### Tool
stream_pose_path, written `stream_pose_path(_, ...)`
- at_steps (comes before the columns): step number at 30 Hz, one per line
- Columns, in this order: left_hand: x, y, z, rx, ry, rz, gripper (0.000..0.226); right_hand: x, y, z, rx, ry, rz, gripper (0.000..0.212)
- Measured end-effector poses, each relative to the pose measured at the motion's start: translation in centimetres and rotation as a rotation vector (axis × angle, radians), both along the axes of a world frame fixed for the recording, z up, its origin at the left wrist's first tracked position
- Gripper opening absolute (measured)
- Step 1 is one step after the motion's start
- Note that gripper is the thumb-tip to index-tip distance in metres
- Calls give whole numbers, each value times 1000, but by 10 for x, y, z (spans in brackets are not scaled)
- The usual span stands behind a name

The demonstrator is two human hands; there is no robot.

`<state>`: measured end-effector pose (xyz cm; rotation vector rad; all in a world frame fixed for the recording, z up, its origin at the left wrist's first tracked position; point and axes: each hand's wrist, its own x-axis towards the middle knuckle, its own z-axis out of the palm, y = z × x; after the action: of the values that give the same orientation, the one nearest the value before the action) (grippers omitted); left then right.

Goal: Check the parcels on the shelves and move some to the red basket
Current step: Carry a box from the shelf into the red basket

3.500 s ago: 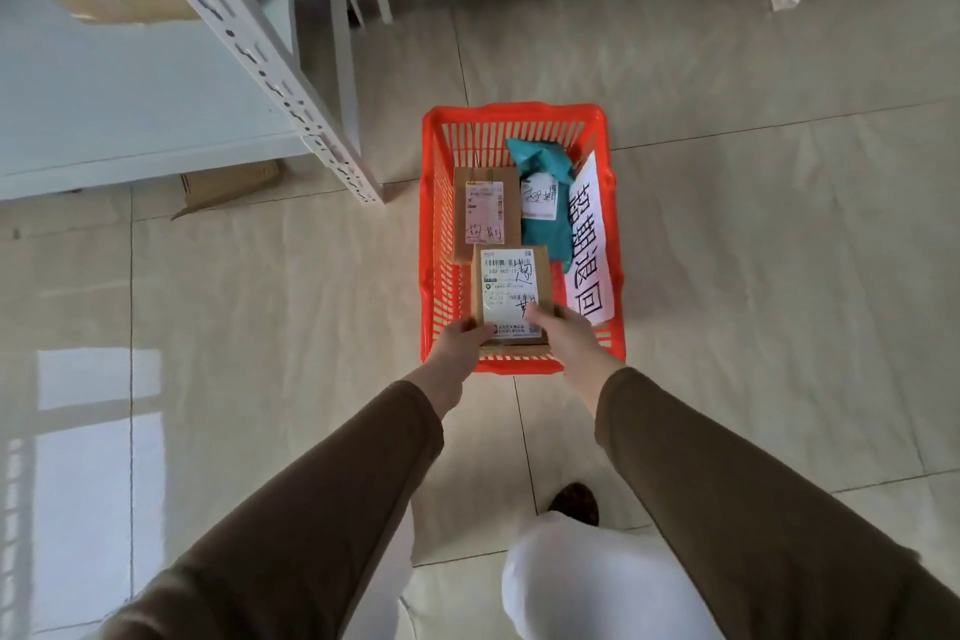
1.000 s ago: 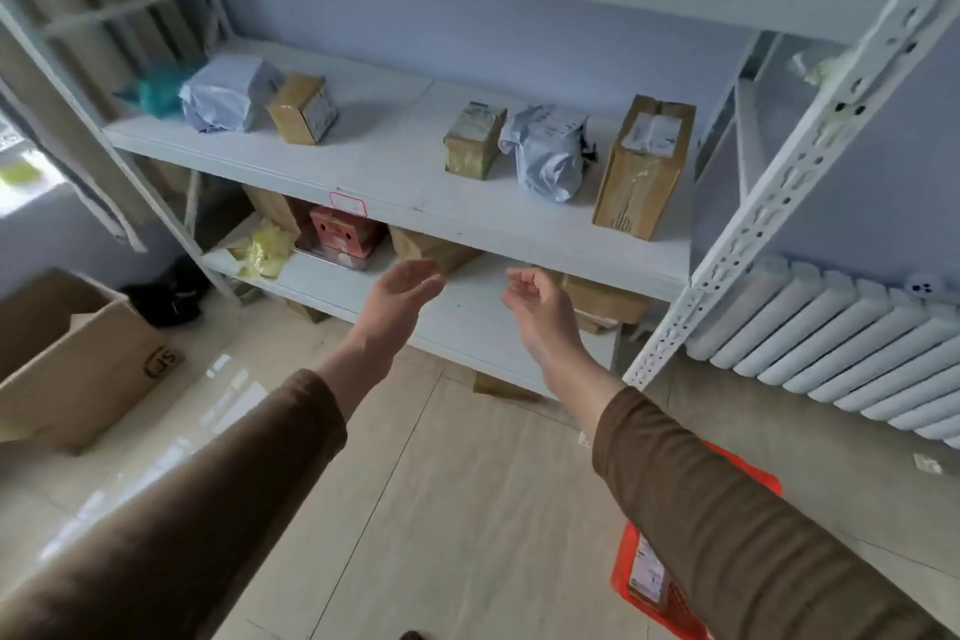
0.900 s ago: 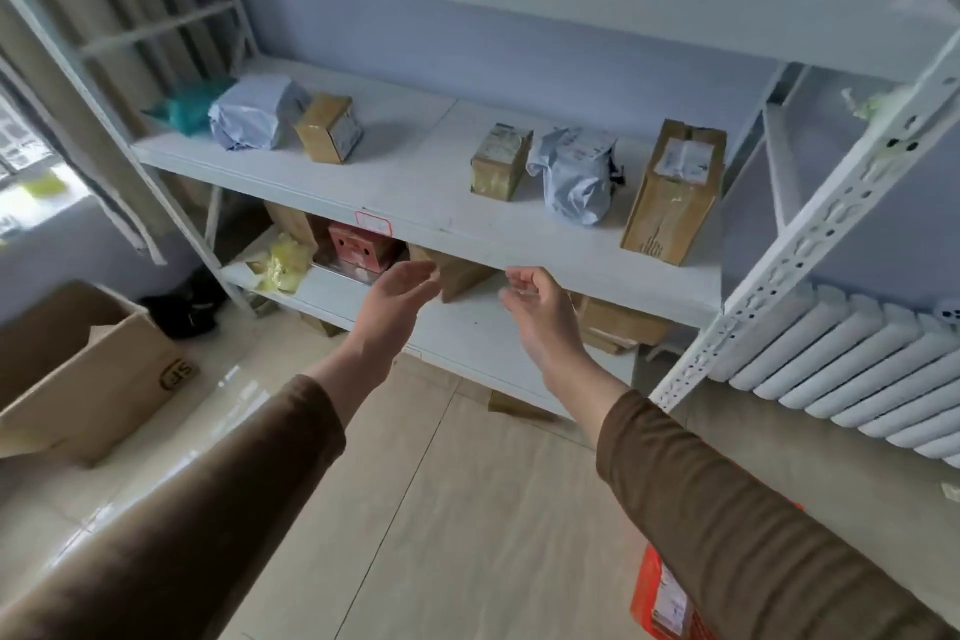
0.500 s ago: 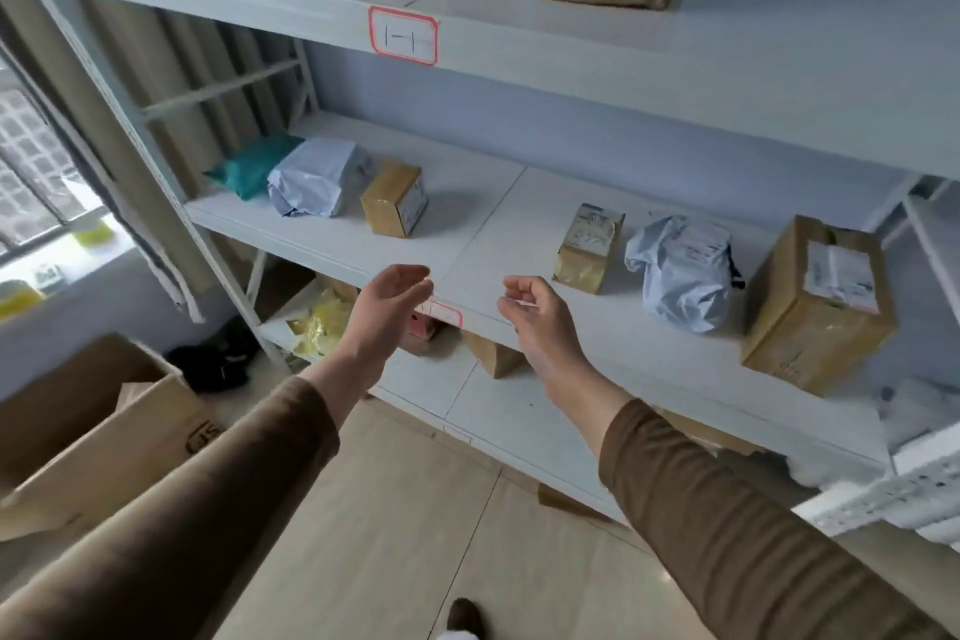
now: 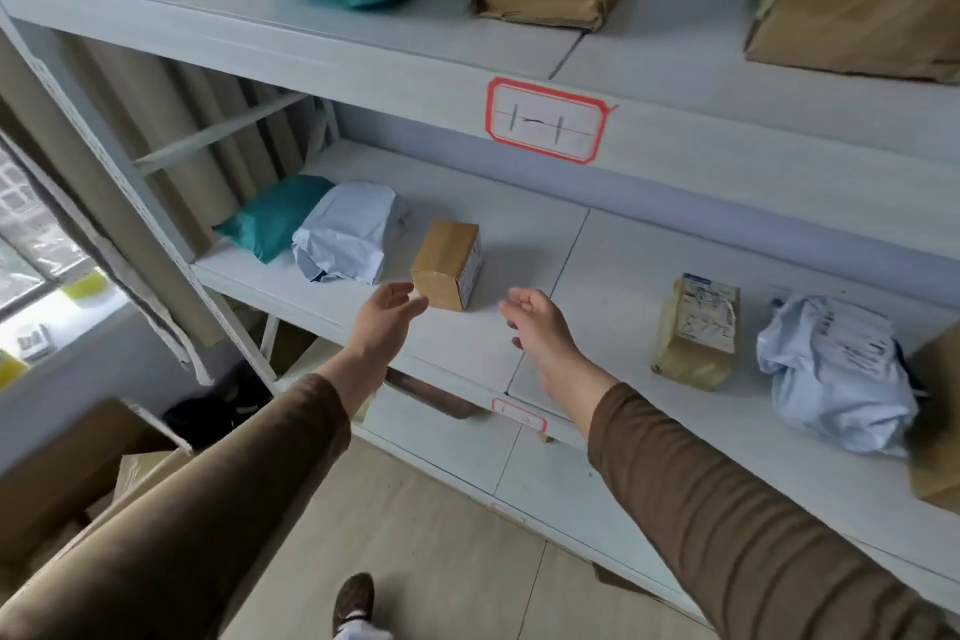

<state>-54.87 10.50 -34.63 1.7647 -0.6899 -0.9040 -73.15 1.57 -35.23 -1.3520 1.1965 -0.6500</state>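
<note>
you've swung up from the red basket, now out of view, and your left hand (image 5: 387,314) and right hand (image 5: 535,322) reach empty, each grip loosely spread, either side of the small brown box (image 5: 447,265) on the middle shelf (image 5: 519,244).

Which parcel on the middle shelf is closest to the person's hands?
The small brown box, just beyond the left hand. The teal bag, pale bags and tan packet lie farther off to either side.
</note>
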Motion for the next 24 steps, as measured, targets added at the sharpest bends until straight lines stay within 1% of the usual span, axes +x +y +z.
stream_pose_path(7,76,-75,-25,121,85,-181,70,96,-38,-15,127,59,-118,59)
stream_pose_path(11,102,-111,-36,187,131,-274,73,138,-49,-22,193,29,-196,48)
stream_pose_path(13,108,-122,-40,202,175,-324,64,152,-53,-26,234,14,-235,42)
stream_pose_path(15,110,-125,-40,188,186,-414,50,159,-54,-31,273,-4,-280,44)
stream_pose_path(18,108,-119,-40,110,173,-480,42,156,-43,-31,284,-84,-364,46)
stream_pose_path(20,105,-106,-34,44,191,-500,38,147,-31,-32,295,-172,-417,44)
stream_pose_path(22,101,-91,-28,-33,246,-530,35,136,-18,-33,323,-283,-456,42)
stream_pose_path(24,98,-76,-19,-118,277,-562,32,125,-5,-28,361,-424,-519,45)
